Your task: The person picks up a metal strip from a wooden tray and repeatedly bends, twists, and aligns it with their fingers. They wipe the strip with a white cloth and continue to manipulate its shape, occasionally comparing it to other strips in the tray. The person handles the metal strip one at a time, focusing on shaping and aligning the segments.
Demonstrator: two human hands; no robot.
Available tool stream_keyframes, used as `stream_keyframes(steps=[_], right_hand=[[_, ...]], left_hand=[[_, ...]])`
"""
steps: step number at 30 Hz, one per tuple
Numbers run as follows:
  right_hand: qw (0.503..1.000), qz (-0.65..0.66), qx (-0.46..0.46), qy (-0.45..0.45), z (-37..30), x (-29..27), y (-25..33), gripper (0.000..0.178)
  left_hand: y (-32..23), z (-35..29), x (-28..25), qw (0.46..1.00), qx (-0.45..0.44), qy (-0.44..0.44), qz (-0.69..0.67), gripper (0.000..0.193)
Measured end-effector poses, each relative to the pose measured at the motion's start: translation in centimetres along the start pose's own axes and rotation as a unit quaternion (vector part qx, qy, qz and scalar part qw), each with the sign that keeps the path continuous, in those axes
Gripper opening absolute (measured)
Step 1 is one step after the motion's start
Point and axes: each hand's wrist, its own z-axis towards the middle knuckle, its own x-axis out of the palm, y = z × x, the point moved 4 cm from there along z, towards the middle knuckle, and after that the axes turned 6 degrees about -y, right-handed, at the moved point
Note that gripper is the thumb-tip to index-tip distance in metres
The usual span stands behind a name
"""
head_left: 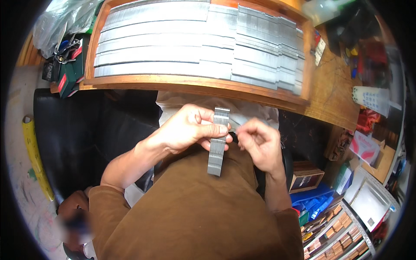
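Observation:
My left hand [184,128] is closed around a narrow stack of thin dark-grey strips [216,157], the thumb lying across its front. The stack stands almost upright in front of my brown shirt, with lighter bands showing along its edge. Just to its right is my right hand [262,145], fingers curled and pinched together. A blurred pale-grey sliver [238,119] shows between the two hands; I cannot tell whether the right fingers grip it. Beyond them, a wooden tray [195,83] on the table holds long rows of similar grey strips [151,47].
The wooden table [331,97] extends to the right, with a patterned plastic cup [370,99] near its edge. Green boxes [71,73], keys and a clear plastic bag [60,28] lie left of the tray. At lower right are a wooden box [306,177] and a rack of wooden pieces [340,236].

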Motion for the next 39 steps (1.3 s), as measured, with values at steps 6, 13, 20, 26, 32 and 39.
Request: stream_keyframes(steps=[6,13,20,26,32,39], right_hand=[[0.979,0.129,0.118,0.109,3.6,3.3,-0.3,0.028],[0.991,0.106,0.035,0.071,4.1,4.9,0.3,0.011],[0.986,-0.08,-0.134,-0.049,4.1,6.0,0.1,0.01],[0.987,0.072,0.133,0.06,5.2,6.8,-0.7,0.049],[0.984,0.078,0.08,0.139,5.3,8.1,-0.8,0.019],[0.98,0.081,0.127,0.134,5.5,8.1,-1.5,0.023]], left_hand=[[1.4,-1.6,-0.1,0.999,0.02,-0.01,-0.031,0.023],[2.8,-1.3,-0.5,0.992,0.12,-0.032,-0.017,0.014],[3.1,-1.6,-1.6,0.988,0.117,-0.049,0.092,0.017],[2.5,-3.5,-1.5,0.993,0.059,-0.07,-0.08,0.022],[3.5,-4.2,-2.5,0.989,0.095,-0.08,-0.083,0.026],[3.6,-4.1,-2.8,0.99,0.085,-0.084,-0.081,0.025]])
